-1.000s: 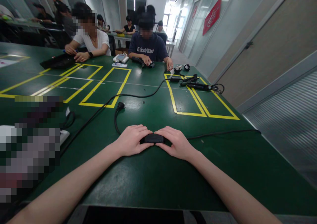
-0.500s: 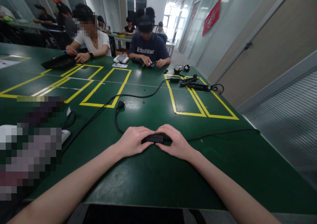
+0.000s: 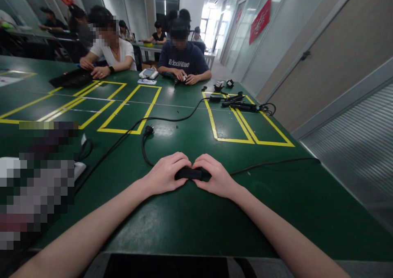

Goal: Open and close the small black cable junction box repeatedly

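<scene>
A small black power adapter (image 3: pixel 189 173) is held between my two hands, low over the near middle of the green table (image 3: pixel 190 224). My left hand (image 3: pixel 168 172) grips its left end, thumb below and fingers curled over the top. Around the right end, where a cord comes out, my right hand (image 3: pixel 215 175) is closed in the same way. A short cord runs from behind my left hand up to a black plug (image 3: pixel 149 129) lying on the table. On the right, a black cord (image 3: pixel 270 163) stretches to the table's edge.
Another long black cable (image 3: pixel 166 118) crosses the table diagonally. Yellow tape rectangles (image 3: pixel 235 141) mark its surface. Black cabled tools (image 3: pixel 242 105) lie at the far right. Two people sit opposite, one handling a black tray (image 3: pixel 70 78). Blurred-out items (image 3: pixel 39 188) lie at the left.
The adapter has turned in my fingers: its ridged face showed before, and a smooth face shows now. My left fingers have shifted slightly on it. The plug stays put.
</scene>
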### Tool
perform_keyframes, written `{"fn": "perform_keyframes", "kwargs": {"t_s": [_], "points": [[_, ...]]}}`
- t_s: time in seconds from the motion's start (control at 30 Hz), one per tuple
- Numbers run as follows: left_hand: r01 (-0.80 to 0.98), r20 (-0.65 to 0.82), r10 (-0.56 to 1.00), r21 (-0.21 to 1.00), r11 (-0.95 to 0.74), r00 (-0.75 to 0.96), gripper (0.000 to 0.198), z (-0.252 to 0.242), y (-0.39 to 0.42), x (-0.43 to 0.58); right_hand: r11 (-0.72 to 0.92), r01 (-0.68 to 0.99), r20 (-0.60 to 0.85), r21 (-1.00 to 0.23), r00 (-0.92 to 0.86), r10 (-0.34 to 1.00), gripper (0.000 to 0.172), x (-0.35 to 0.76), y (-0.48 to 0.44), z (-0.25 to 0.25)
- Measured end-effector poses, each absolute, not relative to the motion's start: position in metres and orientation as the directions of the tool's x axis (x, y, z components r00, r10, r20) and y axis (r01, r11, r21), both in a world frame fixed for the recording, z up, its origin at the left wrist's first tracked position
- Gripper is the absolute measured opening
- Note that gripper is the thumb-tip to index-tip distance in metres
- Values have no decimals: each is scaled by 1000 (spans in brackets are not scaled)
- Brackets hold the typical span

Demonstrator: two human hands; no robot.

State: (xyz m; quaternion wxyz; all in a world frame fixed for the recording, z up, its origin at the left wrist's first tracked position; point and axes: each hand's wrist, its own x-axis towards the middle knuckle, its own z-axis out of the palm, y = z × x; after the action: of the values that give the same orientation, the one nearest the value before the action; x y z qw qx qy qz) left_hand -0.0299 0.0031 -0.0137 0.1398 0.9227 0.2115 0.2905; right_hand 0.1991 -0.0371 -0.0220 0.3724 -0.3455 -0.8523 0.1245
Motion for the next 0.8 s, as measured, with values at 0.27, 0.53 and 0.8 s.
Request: {"fn": "perform_keyframes", "kwargs": {"t_s": [0.27,0.53,0.8], "points": [[333,489,447,306,-892,749,16,-15,2,-29,662,572,416,-484,-515,749,23,202,-38,-18],[419,326,519,331,-846,791,35,-13,3,-29,710,595,397,-377,-589,704,28,205,-37,-20],[423,430,451,165,-891,782,40,-22,4,-29,602,517,374,-608,-483,792,37,206,-42,-12]]}}
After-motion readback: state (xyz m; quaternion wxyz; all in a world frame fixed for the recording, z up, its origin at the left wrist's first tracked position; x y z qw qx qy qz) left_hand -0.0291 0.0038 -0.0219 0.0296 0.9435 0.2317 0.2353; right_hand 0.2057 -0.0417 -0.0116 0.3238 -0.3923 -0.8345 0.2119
